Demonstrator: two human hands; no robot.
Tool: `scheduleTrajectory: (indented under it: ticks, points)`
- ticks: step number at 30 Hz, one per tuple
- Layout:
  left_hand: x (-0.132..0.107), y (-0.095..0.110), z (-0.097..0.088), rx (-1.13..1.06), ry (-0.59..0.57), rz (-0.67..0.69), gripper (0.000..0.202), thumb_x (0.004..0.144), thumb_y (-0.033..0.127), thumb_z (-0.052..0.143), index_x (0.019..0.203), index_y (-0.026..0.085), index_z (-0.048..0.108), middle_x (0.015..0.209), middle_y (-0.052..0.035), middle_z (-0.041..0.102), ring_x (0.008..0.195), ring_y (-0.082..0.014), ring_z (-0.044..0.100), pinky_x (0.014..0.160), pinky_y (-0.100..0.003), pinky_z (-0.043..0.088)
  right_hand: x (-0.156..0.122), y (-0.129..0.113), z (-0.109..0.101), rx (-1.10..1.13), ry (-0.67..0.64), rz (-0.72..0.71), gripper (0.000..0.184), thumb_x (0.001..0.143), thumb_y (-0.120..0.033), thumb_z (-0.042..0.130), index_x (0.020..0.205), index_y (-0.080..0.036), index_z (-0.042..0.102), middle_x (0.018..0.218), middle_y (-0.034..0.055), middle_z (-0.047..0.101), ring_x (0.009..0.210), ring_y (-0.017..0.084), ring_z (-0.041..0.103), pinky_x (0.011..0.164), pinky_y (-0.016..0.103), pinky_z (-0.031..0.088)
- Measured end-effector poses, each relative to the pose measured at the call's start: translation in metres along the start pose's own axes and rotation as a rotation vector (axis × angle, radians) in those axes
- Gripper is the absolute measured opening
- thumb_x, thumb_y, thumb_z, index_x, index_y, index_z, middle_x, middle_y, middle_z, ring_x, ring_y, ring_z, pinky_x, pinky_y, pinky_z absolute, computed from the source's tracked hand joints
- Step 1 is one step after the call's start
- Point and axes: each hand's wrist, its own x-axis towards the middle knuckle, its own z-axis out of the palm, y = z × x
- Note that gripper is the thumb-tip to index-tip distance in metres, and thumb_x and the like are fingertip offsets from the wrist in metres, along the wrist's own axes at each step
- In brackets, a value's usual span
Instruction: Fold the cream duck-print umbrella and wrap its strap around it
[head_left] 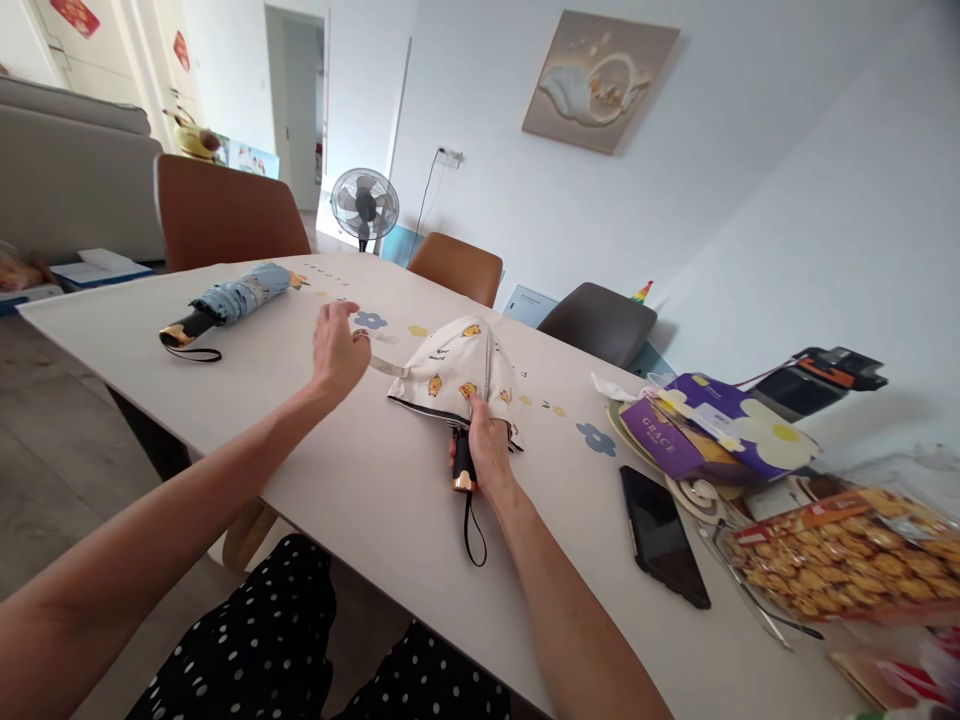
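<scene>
A white folding umbrella (442, 365) with small yellow cartoon figures lies loosely gathered over the table, its canopy pointing away from me. My right hand (484, 445) is closed around its lower canopy and the top of the black handle (463, 460), which has a gold end and a black wrist loop (474, 535). From the canopy's left side a thin pale strap (388, 368) stretches to my left hand (341, 345). The fingers there are curled at the strap's end, slightly blurred. Further left rests a rolled blue umbrella (244, 293) with a black and gold handle.
On the white table (360, 500), a black phone (664, 535) lies at the right. Past it are a purple box (682, 430), glasses (750, 590), a snack pack (847, 560) and a dark bottle (810, 385). Chairs (225, 210) and a fan (365, 205) stand beyond the table.
</scene>
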Motion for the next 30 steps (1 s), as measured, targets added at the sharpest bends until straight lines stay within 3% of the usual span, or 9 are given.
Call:
scheduleTrajectory:
  ticks: [2, 3, 7, 10, 15, 18, 21, 25, 30]
  points:
    - [-0.014, 0.019, 0.007, -0.055, -0.052, 0.145, 0.04, 0.062, 0.001, 0.045, 0.096, 0.021, 0.049, 0.114, -0.008, 0.05, 0.112, -0.0223, 0.045, 0.095, -0.037, 0.034, 0.0, 0.001, 0.001, -0.011, -0.02, 0.007, 0.039, 0.079, -0.057, 0.045, 0.074, -0.019, 0.05, 0.039, -0.0007, 0.047, 0.028, 0.016, 0.043, 0.027, 0.028, 0.036]
    - [-0.021, 0.028, 0.012, -0.095, -0.133, 0.155, 0.038, 0.064, 0.003, 0.044, 0.097, 0.021, 0.048, 0.116, -0.0075, 0.05, 0.111, -0.0216, 0.046, 0.092, -0.035, 0.036, -0.001, 0.002, 0.002, -0.015, -0.029, 0.007, 0.038, 0.08, -0.056, 0.045, 0.078, -0.018, 0.051, 0.039, -0.001, 0.046, 0.028, 0.016, 0.043, 0.027, 0.029, 0.037]
    - [-0.04, 0.055, 0.033, -0.119, -0.44, -0.127, 0.031, 0.069, 0.031, 0.058, 0.096, 0.021, 0.048, 0.111, -0.0094, 0.054, 0.102, -0.0241, 0.051, 0.077, -0.032, 0.04, -0.007, 0.0, 0.006, -0.028, -0.05, -0.079, 0.044, 0.081, -0.052, 0.048, 0.102, -0.014, 0.051, 0.041, -0.0023, 0.047, 0.029, 0.017, 0.044, 0.027, 0.029, 0.036]
    - [-0.043, 0.066, 0.04, -0.105, -0.56, -0.304, 0.043, 0.064, 0.051, 0.062, 0.089, 0.019, 0.048, 0.1, -0.0103, 0.058, 0.092, -0.0251, 0.055, 0.068, -0.03, 0.039, -0.011, -0.003, 0.008, -0.03, -0.081, -0.188, 0.051, 0.079, -0.051, 0.053, 0.114, -0.014, 0.048, 0.045, -0.003, 0.048, 0.031, 0.017, 0.047, 0.028, 0.027, 0.037]
    - [-0.04, 0.067, 0.044, -0.145, -0.601, -0.465, 0.07, 0.051, 0.063, 0.067, 0.1, 0.016, 0.05, 0.107, -0.0159, 0.059, 0.097, -0.0304, 0.056, 0.065, -0.031, 0.042, -0.013, -0.005, 0.009, -0.041, -0.094, -0.295, 0.06, 0.075, -0.05, 0.062, 0.123, -0.018, 0.044, 0.054, -0.0036, 0.051, 0.032, 0.014, 0.045, 0.03, 0.028, 0.041]
    - [-0.041, 0.064, 0.048, -0.319, -0.73, -0.509, 0.058, 0.057, 0.062, 0.065, 0.09, 0.014, 0.058, 0.091, -0.0142, 0.065, 0.083, -0.0287, 0.06, 0.061, -0.032, 0.045, -0.013, -0.003, 0.01, -0.072, -0.077, -0.339, 0.064, 0.073, -0.049, 0.065, 0.124, -0.017, 0.044, 0.055, -0.0029, 0.051, 0.033, 0.013, 0.044, 0.03, 0.027, 0.04]
    - [-0.044, 0.063, 0.051, -0.488, -0.719, -0.475, 0.038, 0.063, 0.05, 0.066, 0.077, 0.015, 0.061, 0.077, -0.0102, 0.066, 0.073, -0.0251, 0.062, 0.059, -0.031, 0.046, -0.013, -0.002, 0.012, -0.038, -0.083, -0.342, 0.063, 0.071, -0.047, 0.067, 0.123, -0.017, 0.046, 0.059, -0.0012, 0.055, 0.036, 0.013, 0.048, 0.031, 0.026, 0.041]
    - [-0.046, 0.057, 0.053, -0.601, -0.658, -0.444, 0.025, 0.064, 0.038, 0.067, 0.072, 0.015, 0.061, 0.073, -0.0083, 0.066, 0.071, -0.0227, 0.062, 0.058, -0.029, 0.047, -0.011, -0.003, 0.014, 0.097, -0.137, -0.146, 0.058, 0.069, -0.047, 0.069, 0.115, -0.016, 0.052, 0.06, -0.0003, 0.056, 0.038, 0.014, 0.05, 0.031, 0.027, 0.042]
    - [-0.046, 0.045, 0.057, -0.674, -0.666, -0.437, 0.024, 0.065, 0.038, 0.066, 0.07, 0.015, 0.06, 0.069, -0.0071, 0.064, 0.071, -0.0218, 0.062, 0.059, -0.029, 0.049, -0.008, -0.006, 0.011, 0.218, -0.267, 0.087, 0.052, 0.065, -0.048, 0.072, 0.104, -0.017, 0.056, 0.057, -0.0017, 0.055, 0.039, 0.015, 0.051, 0.032, 0.029, 0.044]
